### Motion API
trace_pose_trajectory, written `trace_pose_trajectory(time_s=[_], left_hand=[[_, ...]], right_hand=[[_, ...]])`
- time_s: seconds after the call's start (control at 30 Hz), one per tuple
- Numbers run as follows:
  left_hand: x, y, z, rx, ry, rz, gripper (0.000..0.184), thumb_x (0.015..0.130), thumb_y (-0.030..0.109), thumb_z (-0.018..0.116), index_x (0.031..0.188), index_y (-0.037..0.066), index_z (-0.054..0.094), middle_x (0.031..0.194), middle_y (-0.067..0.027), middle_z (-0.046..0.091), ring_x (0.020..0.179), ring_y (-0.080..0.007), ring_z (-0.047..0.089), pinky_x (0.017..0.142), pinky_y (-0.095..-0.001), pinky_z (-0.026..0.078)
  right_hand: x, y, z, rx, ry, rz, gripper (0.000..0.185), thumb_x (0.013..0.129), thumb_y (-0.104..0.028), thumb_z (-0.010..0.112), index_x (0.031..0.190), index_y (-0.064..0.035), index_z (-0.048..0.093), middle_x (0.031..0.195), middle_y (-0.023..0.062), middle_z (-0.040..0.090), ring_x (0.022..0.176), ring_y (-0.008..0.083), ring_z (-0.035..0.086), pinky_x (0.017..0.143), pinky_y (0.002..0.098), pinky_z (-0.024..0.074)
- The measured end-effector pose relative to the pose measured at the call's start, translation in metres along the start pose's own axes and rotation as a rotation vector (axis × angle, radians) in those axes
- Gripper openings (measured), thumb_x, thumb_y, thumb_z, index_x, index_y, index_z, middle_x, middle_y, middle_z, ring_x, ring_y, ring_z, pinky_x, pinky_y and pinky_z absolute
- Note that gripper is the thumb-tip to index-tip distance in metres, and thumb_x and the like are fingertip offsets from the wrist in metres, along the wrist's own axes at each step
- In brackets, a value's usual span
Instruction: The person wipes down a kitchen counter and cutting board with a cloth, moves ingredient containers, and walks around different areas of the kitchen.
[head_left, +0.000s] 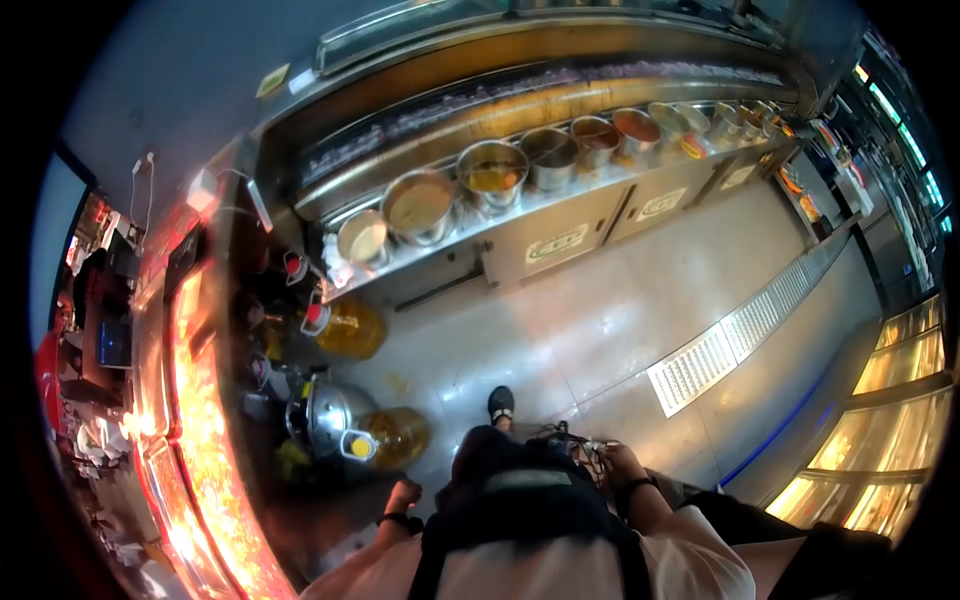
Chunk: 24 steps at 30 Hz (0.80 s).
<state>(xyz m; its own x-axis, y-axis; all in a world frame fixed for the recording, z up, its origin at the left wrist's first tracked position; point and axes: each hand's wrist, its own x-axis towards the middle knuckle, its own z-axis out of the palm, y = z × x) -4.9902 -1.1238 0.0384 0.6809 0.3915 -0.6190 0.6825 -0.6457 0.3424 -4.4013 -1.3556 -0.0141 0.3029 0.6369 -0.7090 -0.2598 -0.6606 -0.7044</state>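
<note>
At the bottom of the head view, my left hand (404,494) is beside my body, its fingers curled, near a large jug of yellow oil (398,438); whether anything is in it is too small to tell. My right hand (624,464) is at my waist, its fingers at a tangle of dark and pale cords (583,447). How it grips them is not clear. A dark apron (530,500) covers my front, and one dark shoe (501,402) shows on the floor.
Several metal pots (492,172) line a steel counter (570,215) ahead. A second oil jug (350,330) and a lidded metal pot (332,408) stand at left. A drain grate (735,335) crosses the floor. Lit glass cases (870,430) stand at right, a glowing counter (205,400) at left.
</note>
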Motion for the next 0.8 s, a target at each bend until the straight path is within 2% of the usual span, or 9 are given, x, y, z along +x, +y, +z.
trace_pose_trajectory(time_s=[0.03,0.1,0.17,0.23,0.3,0.57,0.7,0.73,0.8], left_hand=[[0.029,-0.016,-0.010,0.165,-0.024,0.084,0.010,0.076,0.012,0.058,0.081,0.010,0.067,0.070,-0.0043,0.065,0.055,-0.0158,0.061,0.047,-0.0299,0.047],[0.100,-0.046,-0.007,-0.742,0.006,-0.402,0.010,0.076,0.015,0.058,0.074,0.009,0.066,0.065,-0.0052,0.063,0.052,-0.0162,0.059,0.044,-0.0309,0.045],[0.156,-0.047,-0.080,-0.759,-0.077,-0.456,0.013,0.077,0.015,0.055,0.071,0.008,0.064,0.062,-0.0077,0.061,0.048,-0.0151,0.056,0.043,-0.0310,0.043],[0.199,-0.031,-0.117,-1.557,0.324,-0.059,0.015,0.080,0.012,0.051,0.074,0.008,0.064,0.060,-0.0080,0.060,0.051,-0.0141,0.056,0.045,-0.0307,0.044],[0.261,-0.012,-0.186,-0.858,0.121,-0.380,0.018,0.082,0.008,0.046,0.080,0.008,0.064,0.062,-0.0070,0.060,0.056,-0.0148,0.058,0.049,-0.0307,0.046],[0.435,0.118,-0.318,-0.829,-0.056,-0.245,0.017,0.084,0.006,0.041,0.085,0.007,0.058,0.069,-0.0079,0.062,0.059,-0.0180,0.059,0.053,-0.0332,0.048],[0.497,0.206,-0.375,-0.469,-0.061,-0.215,0.013,0.088,0.012,0.044,0.088,0.002,0.053,0.067,-0.0095,0.061,0.057,-0.0191,0.059,0.052,-0.0334,0.048],[0.514,0.224,-0.378,-0.746,-0.059,-0.186,0.016,0.088,0.014,0.043,0.085,0.001,0.051,0.067,-0.0117,0.061,0.058,-0.0214,0.060,0.054,-0.0349,0.049],[0.542,0.279,-0.407,-0.660,-0.038,-0.113,0.015,0.088,0.014,0.043,0.085,0.001,0.051,0.067,-0.0114,0.060,0.059,-0.0217,0.060,0.054,-0.0342,0.049]], right_hand=[[-0.036,-0.062,-0.001,0.075,0.023,0.026,0.023,0.074,-0.005,0.063,0.097,-0.0015,0.064,0.083,0.0094,0.063,0.073,0.0165,0.059,0.065,0.0290,0.0484],[-0.044,-0.094,-0.027,-0.215,0.043,-0.005,0.023,0.074,-0.008,0.063,0.096,-0.0014,0.064,0.081,0.0101,0.062,0.070,0.0168,0.059,0.063,0.0295,0.0492],[-0.031,-0.123,-0.047,-0.500,0.057,-0.040,0.023,0.074,-0.012,0.064,0.095,-0.0012,0.064,0.079,0.0109,0.062,0.067,0.0172,0.059,0.060,0.0300,0.0501],[-0.030,-0.144,-0.049,-0.223,0.340,0.156,0.023,0.076,-0.015,0.062,0.095,-0.0013,0.064,0.074,0.0101,0.062,0.059,0.0175,0.059,0.052,0.0330,0.0505],[-0.029,-0.155,-0.055,-0.105,0.369,0.146,0.024,0.078,-0.018,0.060,0.095,-0.0012,0.064,0.070,0.0098,0.061,0.053,0.0169,0.058,0.045,0.0336,0.0489],[0.011,-0.112,-0.138,-0.073,0.431,0.254,0.025,0.079,-0.016,0.058,0.098,0.0004,0.063,0.079,0.0120,0.063,0.068,0.0197,0.061,0.057,0.0327,0.0520],[0.060,-0.011,-0.224,-0.945,0.146,-0.050,0.031,0.079,-0.021,0.059,0.105,-0.0041,0.062,0.094,0.0172,0.063,0.086,0.0259,0.061,0.068,0.0383,0.0516],[0.058,-0.037,-0.247,-0.679,0.258,0.057,0.031,0.079,-0.020,0.059,0.103,-0.0017,0.062,0.088,0.0171,0.063,0.077,0.0257,0.061,0.062,0.0374,0.0516],[0.052,-0.091,-0.290,-0.073,0.562,0.151,0.031,0.077,-0.019,0.058,0.098,0.0032,0.063,0.074,0.0169,0.062,0.060,0.0255,0.061,0.050,0.0355,0.0516]])
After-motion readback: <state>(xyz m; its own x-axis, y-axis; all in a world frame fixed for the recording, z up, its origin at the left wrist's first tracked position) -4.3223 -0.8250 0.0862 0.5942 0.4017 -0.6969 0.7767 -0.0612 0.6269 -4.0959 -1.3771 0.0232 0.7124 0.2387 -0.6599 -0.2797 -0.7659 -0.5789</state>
